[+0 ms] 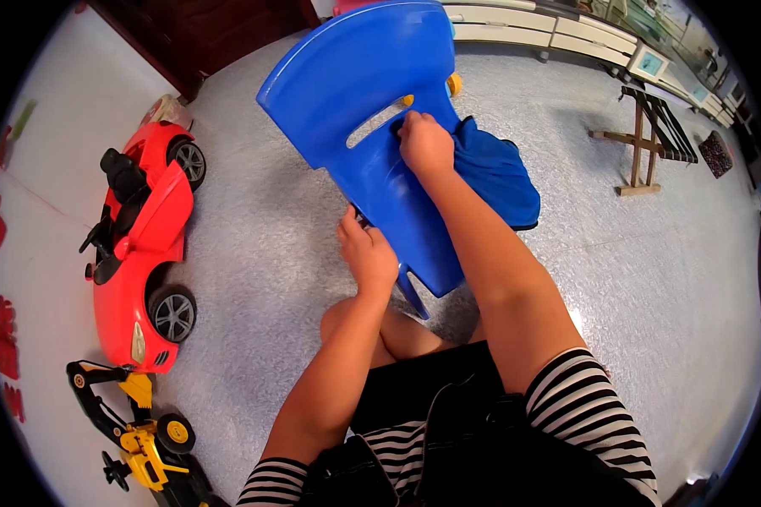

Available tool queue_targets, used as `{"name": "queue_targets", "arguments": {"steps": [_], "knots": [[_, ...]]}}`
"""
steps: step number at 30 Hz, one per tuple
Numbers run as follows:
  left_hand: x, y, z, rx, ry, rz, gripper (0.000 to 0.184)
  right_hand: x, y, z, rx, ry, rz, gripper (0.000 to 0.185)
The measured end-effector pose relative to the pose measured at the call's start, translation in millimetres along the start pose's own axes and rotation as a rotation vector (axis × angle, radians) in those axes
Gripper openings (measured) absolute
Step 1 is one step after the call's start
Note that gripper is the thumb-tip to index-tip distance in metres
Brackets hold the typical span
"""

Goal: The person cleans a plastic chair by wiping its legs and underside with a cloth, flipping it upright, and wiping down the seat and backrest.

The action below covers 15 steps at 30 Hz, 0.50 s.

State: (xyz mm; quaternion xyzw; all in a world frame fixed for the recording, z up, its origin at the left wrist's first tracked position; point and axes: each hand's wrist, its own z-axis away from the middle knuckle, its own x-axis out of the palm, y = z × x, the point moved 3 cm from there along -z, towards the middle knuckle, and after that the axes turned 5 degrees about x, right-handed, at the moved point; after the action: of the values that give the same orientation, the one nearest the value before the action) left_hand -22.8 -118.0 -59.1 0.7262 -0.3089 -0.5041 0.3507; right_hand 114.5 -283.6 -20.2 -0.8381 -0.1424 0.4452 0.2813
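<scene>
A blue plastic chair (355, 63) with a slot in its backrest is tilted in front of my knees. My left hand (369, 253) has its fingers bent round the chair's left edge, low down. Over the chair's surface, just beside the slot, my right hand (427, 144) is closed, with its fingertips pressed together; what lies between them is too small to tell. A blue cloth (495, 173) with dark trim spreads to the right of the chair, partly behind my right wrist and forearm.
On the left stand a red toy car (161, 220) and a yellow and black toy digger (148, 452). A folding stool (643, 144) and a patterned box-like object (716, 155) are at the right. Behind runs a low white cabinet (503, 19).
</scene>
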Motion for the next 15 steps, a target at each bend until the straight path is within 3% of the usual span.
{"name": "queue_targets", "arguments": {"steps": [3,6,8,12,15], "knots": [[4,-4,3,0.031,0.008,0.017,0.051,3,-9,12,-0.005,0.058,-0.001,0.008],[4,-4,0,0.026,0.014,0.047,0.051,1,-25,41,-0.360,-0.090,-0.070,0.007],[4,-1,1,-0.027,0.019,0.176,0.052,-13,-40,60,-0.436,-0.254,-0.134,0.008],[2,-6,0,0.036,0.030,0.060,0.053,-9,-35,51,-0.379,-0.242,-0.108,0.010],[0,0,2,0.108,0.043,-0.021,0.053,1,-17,23,-0.203,-0.056,-0.015,0.011]]}}
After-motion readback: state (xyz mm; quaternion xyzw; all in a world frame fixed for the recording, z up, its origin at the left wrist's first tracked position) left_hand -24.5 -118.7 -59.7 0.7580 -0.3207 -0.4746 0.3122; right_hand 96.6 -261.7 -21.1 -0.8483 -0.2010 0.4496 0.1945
